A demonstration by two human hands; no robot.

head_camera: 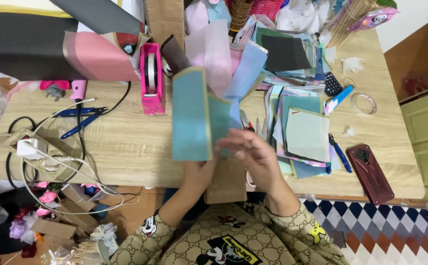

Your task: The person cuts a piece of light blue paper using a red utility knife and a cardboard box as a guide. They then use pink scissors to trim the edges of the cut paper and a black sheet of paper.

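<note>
both hands (233, 162) pinch teal paper sheets (199, 118) between pink tape dispenser (151, 78) and paper pile (302, 132).

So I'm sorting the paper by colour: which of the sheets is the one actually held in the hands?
The blue sheet with a gold edge, held upright between the left hand and right hand; the other sheets lie stacked on the table.

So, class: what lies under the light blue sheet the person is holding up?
Below the blue sheet, the left hand grips its lower edge, with a brown cardboard piece and the wooden table beneath. Whatever sits directly behind the sheet is covered.
</note>
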